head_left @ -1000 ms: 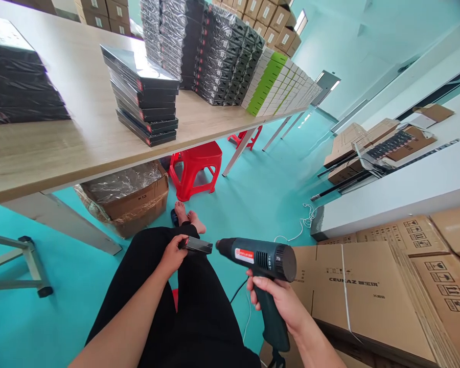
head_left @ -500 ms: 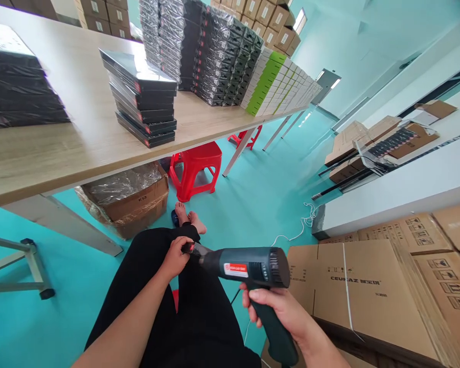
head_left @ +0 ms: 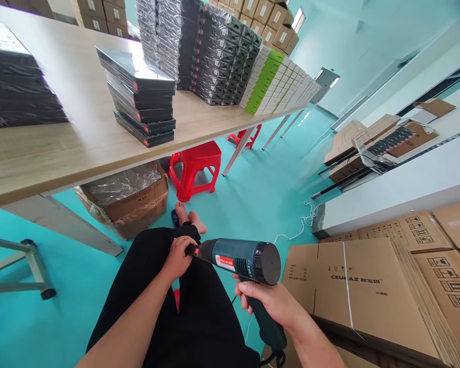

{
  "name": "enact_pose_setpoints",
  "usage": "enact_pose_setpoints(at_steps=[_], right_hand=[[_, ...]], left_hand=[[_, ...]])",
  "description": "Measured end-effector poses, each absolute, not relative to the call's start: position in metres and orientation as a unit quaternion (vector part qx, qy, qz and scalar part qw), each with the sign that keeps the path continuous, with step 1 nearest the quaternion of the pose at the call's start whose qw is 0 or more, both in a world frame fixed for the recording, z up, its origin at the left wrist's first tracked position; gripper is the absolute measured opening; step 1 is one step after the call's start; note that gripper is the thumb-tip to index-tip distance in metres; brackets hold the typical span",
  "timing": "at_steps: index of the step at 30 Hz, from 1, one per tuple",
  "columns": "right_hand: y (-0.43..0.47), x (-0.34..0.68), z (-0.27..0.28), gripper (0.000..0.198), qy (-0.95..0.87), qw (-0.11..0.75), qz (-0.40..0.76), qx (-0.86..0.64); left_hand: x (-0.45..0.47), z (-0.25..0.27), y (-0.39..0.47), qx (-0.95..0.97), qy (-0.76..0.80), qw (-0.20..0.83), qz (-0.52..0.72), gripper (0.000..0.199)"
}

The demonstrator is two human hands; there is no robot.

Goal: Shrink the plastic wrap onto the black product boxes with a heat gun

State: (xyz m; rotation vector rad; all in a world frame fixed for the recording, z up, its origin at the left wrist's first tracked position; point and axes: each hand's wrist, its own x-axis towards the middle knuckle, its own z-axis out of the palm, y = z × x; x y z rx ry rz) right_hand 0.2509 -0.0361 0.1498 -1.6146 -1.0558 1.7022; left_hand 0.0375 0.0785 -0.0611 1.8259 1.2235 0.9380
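Note:
My right hand (head_left: 261, 295) is wrapped around the handle of a dark heat gun (head_left: 239, 259) with a red and white label. The gun's nozzle points left, toward my left hand (head_left: 179, 257). Those fingers are closed on a thin black box (head_left: 192, 250) with a small red mark, held above my lap. The hand hides most of the box, and whether the nozzle touches it I cannot tell. On the table, a stack of similar flat black boxes (head_left: 153, 112) stands near the front edge.
The wooden table (head_left: 88, 138) also bears wrapped black boxes (head_left: 19, 87), tall wrapped stacks (head_left: 218, 56) and white-and-green boxes (head_left: 266, 82). Below are an open carton (head_left: 138, 204) and a red stool (head_left: 197, 166). Large flat cartons (head_left: 368, 291) lie at my right, near a white cable (head_left: 302, 225).
The heat gun has swung in my right hand, its rear end turning toward me and shifting left. My left hand and the box have moved slightly to the right.

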Motion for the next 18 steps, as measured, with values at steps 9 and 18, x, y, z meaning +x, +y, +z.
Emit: enact_pose_setpoints(at_steps=[9, 18], right_hand=[[-0.04, 0.278, 0.146, 0.029, -0.301, 0.337, 0.617, -0.644], [-0.077, 0.304, 0.151, 0.035, -0.245, 0.302, 0.716, -0.58]], left_hand=[[0.033, -0.074, 0.085, 0.558, 0.497, 0.522, 0.411, 0.036], [0.037, -0.064, 0.082, 0.213, 0.429, 0.76, 0.439, 0.022]])
